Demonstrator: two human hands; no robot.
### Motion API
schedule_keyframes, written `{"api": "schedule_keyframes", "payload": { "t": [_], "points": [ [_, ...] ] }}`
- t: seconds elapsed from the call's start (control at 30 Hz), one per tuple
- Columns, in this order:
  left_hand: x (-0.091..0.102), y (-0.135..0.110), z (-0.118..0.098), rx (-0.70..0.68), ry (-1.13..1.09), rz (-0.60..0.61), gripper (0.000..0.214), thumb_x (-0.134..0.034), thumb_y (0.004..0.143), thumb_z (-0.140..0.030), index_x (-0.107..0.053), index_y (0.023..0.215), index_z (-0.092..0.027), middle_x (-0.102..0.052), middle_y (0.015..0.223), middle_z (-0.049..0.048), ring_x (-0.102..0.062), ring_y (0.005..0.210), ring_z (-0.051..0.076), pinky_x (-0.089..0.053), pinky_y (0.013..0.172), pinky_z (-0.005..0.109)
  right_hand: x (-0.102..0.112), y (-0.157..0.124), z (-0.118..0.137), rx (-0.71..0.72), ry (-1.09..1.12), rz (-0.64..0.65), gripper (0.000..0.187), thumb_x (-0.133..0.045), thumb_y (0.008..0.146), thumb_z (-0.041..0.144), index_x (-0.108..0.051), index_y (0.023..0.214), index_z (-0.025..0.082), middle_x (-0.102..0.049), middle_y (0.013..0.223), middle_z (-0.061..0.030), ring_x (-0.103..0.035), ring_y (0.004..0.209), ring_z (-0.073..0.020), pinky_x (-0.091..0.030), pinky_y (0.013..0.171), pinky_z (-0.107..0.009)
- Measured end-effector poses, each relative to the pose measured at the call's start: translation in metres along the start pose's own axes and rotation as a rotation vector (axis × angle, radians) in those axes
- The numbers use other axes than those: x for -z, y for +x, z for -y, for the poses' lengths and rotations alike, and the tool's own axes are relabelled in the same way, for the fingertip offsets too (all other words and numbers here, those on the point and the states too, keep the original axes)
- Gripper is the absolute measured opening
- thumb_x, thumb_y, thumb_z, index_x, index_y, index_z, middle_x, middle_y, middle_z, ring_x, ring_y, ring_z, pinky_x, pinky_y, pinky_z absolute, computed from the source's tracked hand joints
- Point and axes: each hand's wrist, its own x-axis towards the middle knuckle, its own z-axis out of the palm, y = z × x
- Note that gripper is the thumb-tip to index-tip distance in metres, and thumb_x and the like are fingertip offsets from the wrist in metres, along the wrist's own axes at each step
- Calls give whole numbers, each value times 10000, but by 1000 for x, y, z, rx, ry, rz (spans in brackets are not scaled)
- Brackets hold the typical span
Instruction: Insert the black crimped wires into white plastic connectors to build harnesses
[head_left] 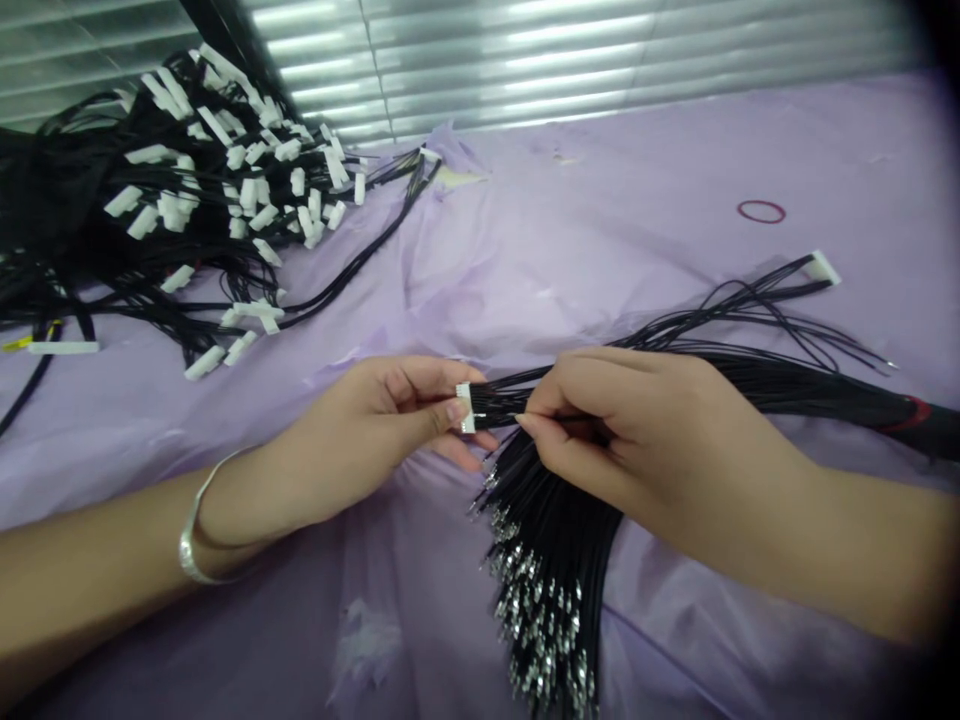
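A small white connector housing (pixel 466 408) is pinched between the thumb and fingers of my left hand (pixel 375 430). Several black wires run out of its right side towards my right hand (pixel 630 430). The thumb and forefinger of that hand grip a thin black wire, whose metal-tipped end points at the housing. Below my right hand fans a thick bundle of black wires (pixel 559 550) with bare silvery terminals at the ends. At the right, another white connector (pixel 823 268) sits at the end of a few black wires.
A big heap of black cables with white connectors (pixel 247 195) lies at the back left. Purple sheeting (pixel 600 230), torn in places, covers the table. A red rubber band (pixel 760 211) lies at the back right. Window blinds (pixel 525 60) stand behind.
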Motion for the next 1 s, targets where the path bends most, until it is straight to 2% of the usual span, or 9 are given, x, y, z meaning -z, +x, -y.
{"api": "schedule_keyframes", "payload": {
  "t": [0.13, 0.3, 0.73, 0.9, 1.0],
  "points": [
    [0, 1, 2, -3, -24, -14, 187, -570, 863, -48, -725, 940, -118, -724, 817, 42, -681, 728, 110, -582, 640, 157, -2, 0, 0, -19, -55, 31, 112, -561, 804, 161, -587, 695, 152, -542, 627, 23, -457, 537, -81, -322, 509, -233],
    [1, 2, 5, -18, -17, -13, 180, -585, 860, -68, -722, 954, -138, -727, 824, 29, -684, 738, 109, -584, 634, 156, -3, 2, -1, -28, -34, 8, 121, -574, 773, 139, -557, 654, 157, -524, 604, 33, -413, 494, -66, -291, 478, -228],
    [-4, 1, -1, 11, 25, -68, 182, -577, 838, -17, -710, 940, -89, -735, 839, 46, -695, 711, 115, -584, 678, 182, -7, -2, -6, 145, -35, -44, 128, -533, 841, 153, -590, 730, 127, -518, 644, 21, -446, 589, -74, -334, 551, -221],
    [-2, 1, 3, -9, 48, -37, 193, -577, 856, -55, -711, 983, -108, -738, 888, 56, -695, 746, 126, -586, 692, 199, -13, 0, -6, 125, -114, -6, 152, -501, 873, 173, -598, 766, 127, -560, 699, -1, -505, 619, -102, -369, 574, -238],
    [-1, 1, 4, -28, 57, -20, 196, -582, 861, -73, -715, 994, -126, -737, 894, 47, -691, 754, 121, -582, 702, 195, -18, 1, -2, 159, -247, -16, 137, -485, 881, 165, -582, 791, 131, -554, 718, -15, -517, 601, -126, -343, 527, -253]
  ]
}}
